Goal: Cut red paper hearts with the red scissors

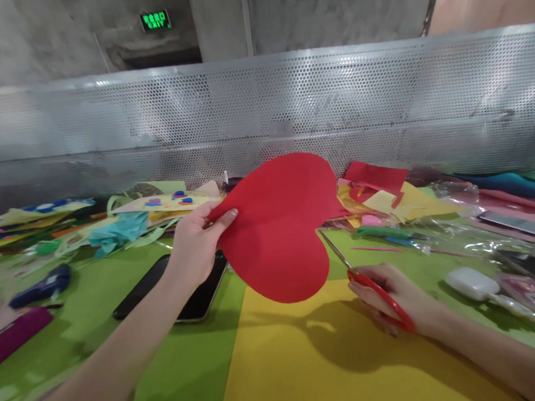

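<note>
One red heart (279, 230) is held up at the centre of my view, above the yellow sheet (281, 378) at six o'clock. At its nine o'clock, my left hand (195, 244) pinches the pointed end between thumb and fingers. At four o'clock, my right hand (397, 292) curls its fingers round the scissors (357, 277), tip just beside the heart's notch. Eight o'clock shows a phone (205, 292).
</note>
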Available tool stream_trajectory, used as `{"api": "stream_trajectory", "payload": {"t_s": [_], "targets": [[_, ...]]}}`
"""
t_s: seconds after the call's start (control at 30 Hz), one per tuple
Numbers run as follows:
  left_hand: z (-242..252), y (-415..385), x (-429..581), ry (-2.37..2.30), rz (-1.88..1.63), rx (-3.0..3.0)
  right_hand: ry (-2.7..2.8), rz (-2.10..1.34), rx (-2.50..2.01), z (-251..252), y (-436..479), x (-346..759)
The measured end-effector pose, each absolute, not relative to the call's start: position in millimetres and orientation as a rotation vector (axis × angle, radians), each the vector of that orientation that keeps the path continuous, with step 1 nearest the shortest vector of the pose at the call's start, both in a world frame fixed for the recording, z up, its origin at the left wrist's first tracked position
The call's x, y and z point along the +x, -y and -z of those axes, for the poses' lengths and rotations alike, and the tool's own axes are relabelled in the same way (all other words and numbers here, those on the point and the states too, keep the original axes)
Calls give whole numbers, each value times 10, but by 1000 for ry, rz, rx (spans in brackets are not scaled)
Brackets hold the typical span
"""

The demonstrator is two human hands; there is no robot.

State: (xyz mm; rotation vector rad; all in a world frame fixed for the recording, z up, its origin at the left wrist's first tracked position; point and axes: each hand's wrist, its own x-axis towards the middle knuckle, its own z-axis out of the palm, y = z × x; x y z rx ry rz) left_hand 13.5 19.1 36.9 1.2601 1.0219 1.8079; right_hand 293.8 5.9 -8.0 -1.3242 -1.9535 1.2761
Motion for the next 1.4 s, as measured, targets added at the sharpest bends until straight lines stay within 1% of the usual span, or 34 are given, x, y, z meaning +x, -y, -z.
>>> {"api": "stream_trajectory", "payload": {"t_s": [0.13,0.23,0.33,0.43,0.6,0.73,0.87,1.0,1.17,1.23,1.4], "targets": [[-395,-168,161,-987,-1786,1174,1749,-1228,-1283,107,-90,2916],[-361,-162,256,-953,-1756,916,1595,-1188,-1189,48,-113,2885],[-226,-138,444,-1000,-1668,598,1469,-1213,-1175,-3,-147,2881],[-21,-88,644,-1011,-1522,529,1383,-1289,-1181,33,-207,2909],[190,-43,737,-1049,-1521,457,1286,-1394,-1081,145,-300,2956],[173,-33,721,-1024,-1571,497,1307,-1340,-1107,130,-296,2937],[119,-10,761,-926,-1461,528,1408,-1243,-1171,81,-292,2928],[51,-87,613,-772,-1187,598,1482,-1256,-1137,37,-364,3025],[5,-198,267,-823,-848,964,1655,-1182,-1153,-50,-405,3142],[14,-181,247,-866,-825,1097,1716,-1154,-1124,-54,-402,3152],[76,-135,402,-962,-904,1198,1843,-887,-1093,27,-432,3159]]}}
